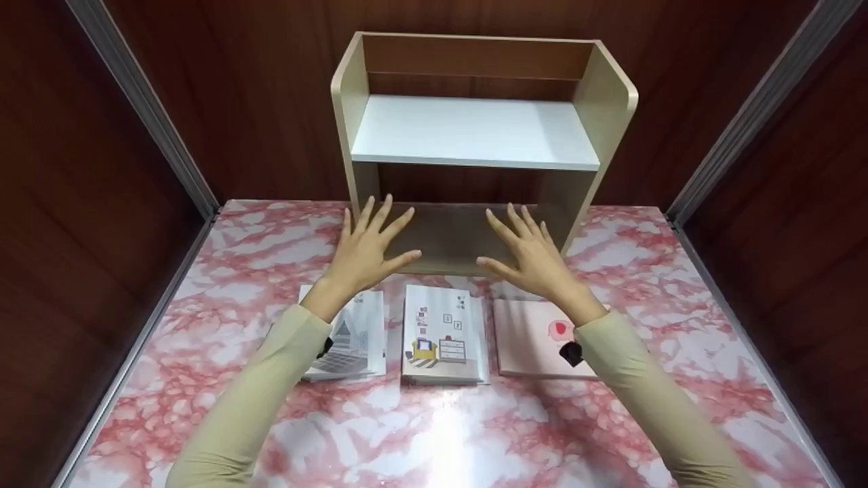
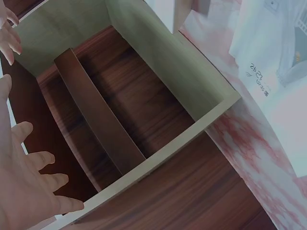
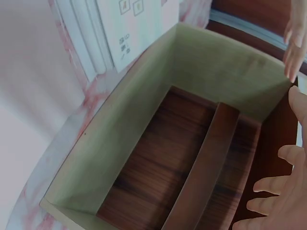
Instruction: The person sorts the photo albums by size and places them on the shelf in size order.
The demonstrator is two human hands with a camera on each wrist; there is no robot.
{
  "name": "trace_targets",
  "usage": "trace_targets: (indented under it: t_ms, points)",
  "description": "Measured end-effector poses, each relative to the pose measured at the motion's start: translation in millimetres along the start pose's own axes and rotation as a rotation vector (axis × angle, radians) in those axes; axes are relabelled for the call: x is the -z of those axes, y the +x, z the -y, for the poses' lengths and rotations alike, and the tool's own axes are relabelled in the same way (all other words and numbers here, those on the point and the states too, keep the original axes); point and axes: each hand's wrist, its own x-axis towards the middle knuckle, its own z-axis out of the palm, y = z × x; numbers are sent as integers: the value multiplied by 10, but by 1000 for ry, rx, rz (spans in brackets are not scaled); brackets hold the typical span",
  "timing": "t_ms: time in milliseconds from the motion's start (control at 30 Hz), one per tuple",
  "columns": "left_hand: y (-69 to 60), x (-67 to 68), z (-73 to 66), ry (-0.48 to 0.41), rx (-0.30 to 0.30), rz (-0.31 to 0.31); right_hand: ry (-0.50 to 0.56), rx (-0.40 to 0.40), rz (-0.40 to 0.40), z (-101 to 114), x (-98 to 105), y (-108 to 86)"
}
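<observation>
My left hand (image 1: 366,249) is held out palm down with fingers spread, before the left side of a small two-tier shelf (image 1: 475,132). Mirroring it, my right hand (image 1: 532,261) spreads its fingers before the shelf's right side. Neither holds anything; whether the fingertips touch the shelf cannot be told. Below the wrists lie a grey-and-white book (image 1: 349,339) at left, a thick white stack of books (image 1: 444,332) with a yellow armchair picture in the middle, and a pink book (image 1: 529,339) with an elephant at right. My forearms partly cover the outer books.
The shelf has a white middle board (image 1: 475,132) and stands against the dark wood back wall (image 1: 271,102). Wooden side walls with metal edge strips enclose the red-and-white marbled table (image 1: 380,434). A black band part (image 1: 571,353) shows at the right wrist.
</observation>
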Motion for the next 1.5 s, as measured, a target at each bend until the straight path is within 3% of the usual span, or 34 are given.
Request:
trace_targets:
  t_ms: [600,1500]
  points:
    - [-94,-98,126,-31,26,-3,64,-14,14,61,-142,16]
    - [-216,-137,244,-44,63,-1,101,24,-8,164,-308,44]
